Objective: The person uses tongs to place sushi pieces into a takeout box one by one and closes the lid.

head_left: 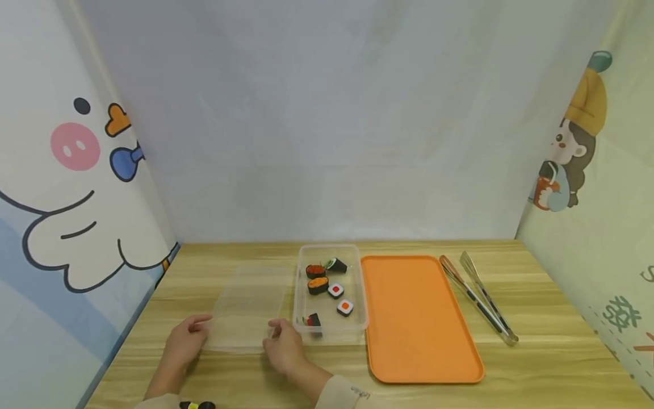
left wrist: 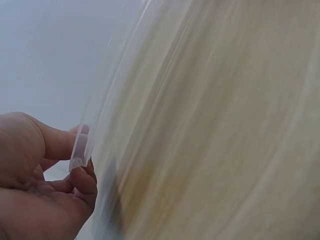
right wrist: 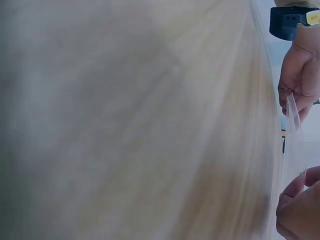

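A clear plastic lid (head_left: 250, 309) lies between my two hands, left of the food box. At its near left corner my left hand (head_left: 186, 341) pinches the rim between thumb and fingers, which the left wrist view shows closely. My right hand (head_left: 286, 347) pinches the near right edge, beside the box. The clear plastic box (head_left: 332, 335) stands without a cover and contains several sushi pieces, among them an orange-topped one (head_left: 318, 284), a white roll with a red centre (head_left: 345, 307) and a dark cone-shaped piece (head_left: 337, 265).
Right of the box lies an orange tray (head_left: 421, 318). Metal tongs (head_left: 480, 301) with dark grips rest on the wooden table (head_left: 541, 341) at the tray's right. A pale curtain (head_left: 337, 125) hangs behind the table, with printed cloths at both sides.
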A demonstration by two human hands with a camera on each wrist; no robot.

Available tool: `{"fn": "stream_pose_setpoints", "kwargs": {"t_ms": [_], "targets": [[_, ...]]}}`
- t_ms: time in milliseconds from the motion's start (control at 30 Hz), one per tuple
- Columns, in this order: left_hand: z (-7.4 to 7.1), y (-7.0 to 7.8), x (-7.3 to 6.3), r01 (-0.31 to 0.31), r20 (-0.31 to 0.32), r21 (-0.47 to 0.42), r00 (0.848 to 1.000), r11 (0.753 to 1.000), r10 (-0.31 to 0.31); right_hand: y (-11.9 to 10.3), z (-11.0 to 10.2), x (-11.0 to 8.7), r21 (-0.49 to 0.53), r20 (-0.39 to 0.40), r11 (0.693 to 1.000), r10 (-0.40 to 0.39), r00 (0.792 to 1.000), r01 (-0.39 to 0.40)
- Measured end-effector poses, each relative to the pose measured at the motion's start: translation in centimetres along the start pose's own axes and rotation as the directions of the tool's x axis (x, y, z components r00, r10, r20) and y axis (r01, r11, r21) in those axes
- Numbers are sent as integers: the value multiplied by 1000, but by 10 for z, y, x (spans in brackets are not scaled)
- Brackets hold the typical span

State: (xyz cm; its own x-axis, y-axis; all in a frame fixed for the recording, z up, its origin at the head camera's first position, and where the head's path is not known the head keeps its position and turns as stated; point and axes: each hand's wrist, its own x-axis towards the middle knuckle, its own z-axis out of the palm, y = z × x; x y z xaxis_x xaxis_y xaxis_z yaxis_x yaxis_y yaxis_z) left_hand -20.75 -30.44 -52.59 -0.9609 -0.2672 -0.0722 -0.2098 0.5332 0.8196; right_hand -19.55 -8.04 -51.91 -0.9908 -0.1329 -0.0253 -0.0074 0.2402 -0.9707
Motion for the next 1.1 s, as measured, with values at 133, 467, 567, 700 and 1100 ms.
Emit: {"fn": "stream_pose_setpoints", "kwargs": {"t_ms": [133,467,567,700,1100], "targets": [[-6,-3,-4,30,12,-17,999,999,-30,-1,2,-3,39,0,999,-11,1000,11],[-25,5,-9,33,41,-53,999,998,-31,-23,-1,-3,41,34,998,-51,998,50],[-30,14,-8,-8,31,-30,999,1000,9,-34,-7,-2,53,55,996,-74,996,71],[-33,30,-9,-50,19,-32,999,998,51,-48,-19,0,35,56,996,-88,995,86],[-20,84,-20,-160,14,-143,986,977,163,-68,-83,15,5,112,989,-147,983,147]]}}
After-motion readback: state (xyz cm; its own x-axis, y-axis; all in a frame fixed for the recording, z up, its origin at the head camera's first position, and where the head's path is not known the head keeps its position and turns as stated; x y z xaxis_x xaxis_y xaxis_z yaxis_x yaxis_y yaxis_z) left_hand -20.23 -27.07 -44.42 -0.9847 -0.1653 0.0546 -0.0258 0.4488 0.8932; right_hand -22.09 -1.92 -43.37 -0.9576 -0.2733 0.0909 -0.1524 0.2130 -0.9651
